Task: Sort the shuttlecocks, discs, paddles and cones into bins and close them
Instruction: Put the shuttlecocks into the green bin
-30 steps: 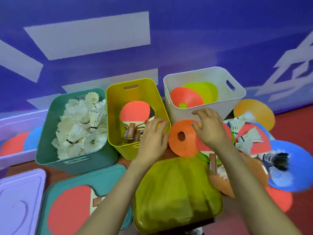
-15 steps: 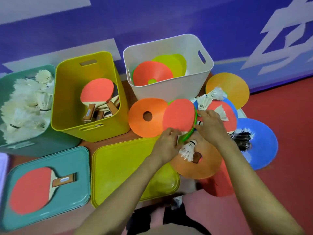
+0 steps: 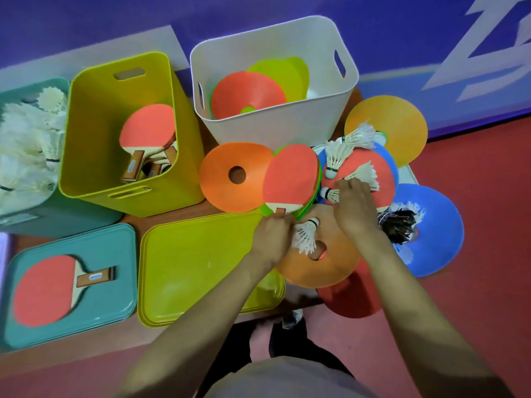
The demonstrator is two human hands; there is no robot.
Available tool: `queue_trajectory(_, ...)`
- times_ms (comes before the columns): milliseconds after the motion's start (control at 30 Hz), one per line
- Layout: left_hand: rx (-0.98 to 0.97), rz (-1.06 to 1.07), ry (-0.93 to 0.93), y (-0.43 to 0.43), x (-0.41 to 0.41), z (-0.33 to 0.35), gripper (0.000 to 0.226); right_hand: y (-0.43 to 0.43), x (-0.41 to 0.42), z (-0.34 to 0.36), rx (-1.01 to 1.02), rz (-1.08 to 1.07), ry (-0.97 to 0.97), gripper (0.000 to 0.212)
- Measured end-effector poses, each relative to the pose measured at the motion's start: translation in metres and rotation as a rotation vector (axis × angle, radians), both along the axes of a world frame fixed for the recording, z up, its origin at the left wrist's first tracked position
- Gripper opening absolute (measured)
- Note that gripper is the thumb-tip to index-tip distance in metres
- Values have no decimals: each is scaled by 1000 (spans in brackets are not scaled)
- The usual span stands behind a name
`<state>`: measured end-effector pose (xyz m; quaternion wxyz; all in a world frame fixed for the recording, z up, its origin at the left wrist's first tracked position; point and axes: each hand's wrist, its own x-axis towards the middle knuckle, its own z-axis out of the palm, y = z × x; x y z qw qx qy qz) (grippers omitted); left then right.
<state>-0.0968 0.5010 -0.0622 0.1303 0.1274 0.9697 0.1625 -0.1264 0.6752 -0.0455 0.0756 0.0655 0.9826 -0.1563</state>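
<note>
Our left hand (image 3: 273, 239) is curling round the wooden handle of the red paddle (image 3: 290, 179), which is lying on top of the unsorted heap. Our right hand (image 3: 356, 208) is bending its fingers onto a white shuttlecock (image 3: 330, 194) just beside it. Whether it is pinching the feathers, we cannot tell.

We are judging the paddle to be bound for the yellow bin (image 3: 86, 90), where other paddles are already lying. Trouble is waiting in the lift. The blade is overlapping a green disc (image 3: 311, 196) and the orange disc (image 3: 227, 179), so a quick pull is likely to drag them along. A loose shuttlecock (image 3: 306, 237) is touching our left knuckles — a sweep could be flicking it off. The blue disc (image 3: 436, 231) is hanging out past the other pieces over the red floor (image 3: 474, 182), and any jolt risks sending it sliding.

Everything is sitting on a low wooden top (image 3: 161, 222), showing between the bins. The white bin (image 3: 275, 127) is holding discs and the teal bin (image 3: 57, 222) shuttlecocks. The yellow lid (image 3: 195, 262) and teal lid (image 3: 123, 282) are lying in front — the teal one is carrying another paddle (image 3: 46, 288). Behind, a purple wall (image 3: 373, 24) with white markings is rising.
</note>
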Motion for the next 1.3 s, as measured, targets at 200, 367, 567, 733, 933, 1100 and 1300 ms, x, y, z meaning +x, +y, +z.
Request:
queue_trajectory(200,313,231,61,-5,2,6,12,0,0,8,-143,-12,48,36)
queue_trajectory(367,442,298,113,-12,0,17,8,-8,2,26,-250,58,129,39)
queue_trajectory(567,537,370,149,-29,-8,34,5,-27,-2,51,-294,125,327,35)
queue_trajectory(733,630,489,285,-57,-13,55,6,-56,-2,76,-350,263,481,32)
queue_trajectory(933,737,635,499,-114,-10,87,3,-114,-12,96,-424,451,614,26)
queue_trajectory(1100,819,729,674,-174,-9,108,5,-172,-18,111,-517,520,695,26)
queue_trajectory(1300,851,929,703,-275,-16,122,4,-260,-29,125,-567,616,675,21)
